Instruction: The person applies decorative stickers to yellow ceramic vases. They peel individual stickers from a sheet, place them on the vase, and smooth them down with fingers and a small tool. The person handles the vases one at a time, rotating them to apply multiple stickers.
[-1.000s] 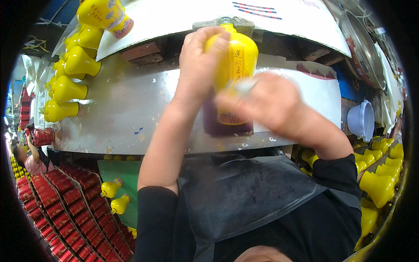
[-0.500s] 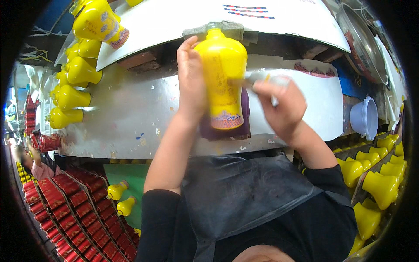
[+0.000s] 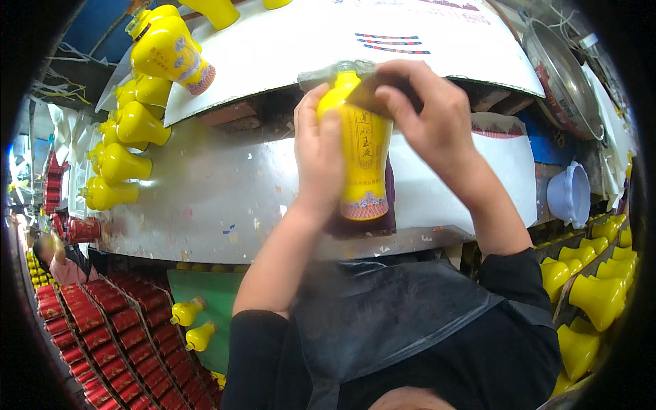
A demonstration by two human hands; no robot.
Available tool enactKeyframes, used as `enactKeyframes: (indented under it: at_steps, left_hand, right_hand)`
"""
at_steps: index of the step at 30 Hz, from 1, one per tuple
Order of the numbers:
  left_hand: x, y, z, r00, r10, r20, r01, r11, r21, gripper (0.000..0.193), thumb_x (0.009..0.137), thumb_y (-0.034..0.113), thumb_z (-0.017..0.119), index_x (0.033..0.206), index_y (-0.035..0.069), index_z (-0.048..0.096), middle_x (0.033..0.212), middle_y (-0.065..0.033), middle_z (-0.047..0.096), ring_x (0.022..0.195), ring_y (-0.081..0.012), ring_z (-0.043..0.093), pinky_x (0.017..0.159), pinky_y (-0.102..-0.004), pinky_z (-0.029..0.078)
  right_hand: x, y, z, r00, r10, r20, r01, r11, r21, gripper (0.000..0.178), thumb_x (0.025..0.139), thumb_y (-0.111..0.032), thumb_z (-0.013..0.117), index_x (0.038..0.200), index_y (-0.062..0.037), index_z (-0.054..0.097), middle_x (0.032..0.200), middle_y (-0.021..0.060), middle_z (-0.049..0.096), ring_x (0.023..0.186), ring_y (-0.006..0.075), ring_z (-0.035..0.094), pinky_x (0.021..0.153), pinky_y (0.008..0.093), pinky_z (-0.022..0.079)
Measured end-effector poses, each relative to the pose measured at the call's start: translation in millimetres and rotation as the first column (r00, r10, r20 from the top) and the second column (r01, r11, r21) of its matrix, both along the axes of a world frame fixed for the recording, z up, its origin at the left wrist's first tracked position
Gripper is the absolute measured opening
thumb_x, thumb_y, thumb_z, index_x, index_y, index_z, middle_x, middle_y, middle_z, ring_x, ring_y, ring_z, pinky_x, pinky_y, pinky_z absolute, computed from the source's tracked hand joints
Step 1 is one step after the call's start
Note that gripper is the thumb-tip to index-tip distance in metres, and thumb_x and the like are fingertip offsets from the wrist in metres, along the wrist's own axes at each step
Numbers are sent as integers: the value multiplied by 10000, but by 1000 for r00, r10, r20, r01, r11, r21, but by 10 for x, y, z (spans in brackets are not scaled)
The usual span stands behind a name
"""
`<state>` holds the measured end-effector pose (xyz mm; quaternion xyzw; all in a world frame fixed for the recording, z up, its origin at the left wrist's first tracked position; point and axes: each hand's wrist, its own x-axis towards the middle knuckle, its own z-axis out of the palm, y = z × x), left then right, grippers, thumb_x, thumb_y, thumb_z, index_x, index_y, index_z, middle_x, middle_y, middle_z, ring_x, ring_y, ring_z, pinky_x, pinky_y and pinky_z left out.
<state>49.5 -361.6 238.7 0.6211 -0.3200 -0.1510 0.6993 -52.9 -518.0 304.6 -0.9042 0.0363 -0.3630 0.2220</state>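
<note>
A glossy yellow bottle (image 3: pixel 365 164) lies neck away from me, with dark writing down its front and a blue and red patterned band round its base. Its clear neck rests against a grey cloth pad (image 3: pixel 318 76); a purple cloth (image 3: pixel 348 225) lies under its base. My left hand (image 3: pixel 318 150) grips the bottle along its left side, thumb on the upper front. In my right hand (image 3: pixel 437 113) is a flat brown scraper (image 3: pixel 369 93), pinched between thumb and fingers. The scraper lies across the bottle's shoulder and hides part of it; whether its edge touches I cannot tell.
Three narrow red-and-blue strips (image 3: pixel 388 44) lie on the white board (image 3: pixel 294 41) beyond. Several yellow bottles line the left and right (image 3: pixel 601 301). A metal basin (image 3: pixel 560 75) and lilac tub (image 3: pixel 569 195) stand right. Racked red items (image 3: pixel 116 328) and another person (image 3: pixel 66 268) are left.
My right hand has moved up and left with the scraper, from the bottle's right side to its shoulder. My left thumb now lies across the upper front. The whole view has shifted slightly.
</note>
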Motion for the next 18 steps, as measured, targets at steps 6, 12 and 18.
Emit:
enactKeyframes:
  at_steps: [6,12,18]
  left_hand:
    - [-43,37,12,1000,0,2,0,1000,6,454,1115,268,454,1491,21,396,1339,-126,550,1198,-186,575,1050,-339,488]
    - [9,13,71,982,95,163,-108,991,78,529,952,274,670,1381,-3,528,1291,-172,563,1249,-315,520,1100,-450,396]
    - [192,-79,200,988,88,127,-106,985,140,370,1029,253,657,1282,-9,592,1155,-100,646,1070,-161,626,949,-313,526]
  right_hand:
    - [258,-107,325,965,247,-90,-262,937,-231,205,942,-71,708,1144,-73,675,969,109,739,812,251,747,683,314,605]
    - [472,-59,341,985,115,-130,-155,921,-358,154,969,-125,672,1114,-76,668,854,99,693,726,248,714,629,322,582]
    - [340,-59,302,992,109,67,-65,881,-468,175,892,-182,739,1021,-73,690,784,82,644,707,221,702,611,323,578]
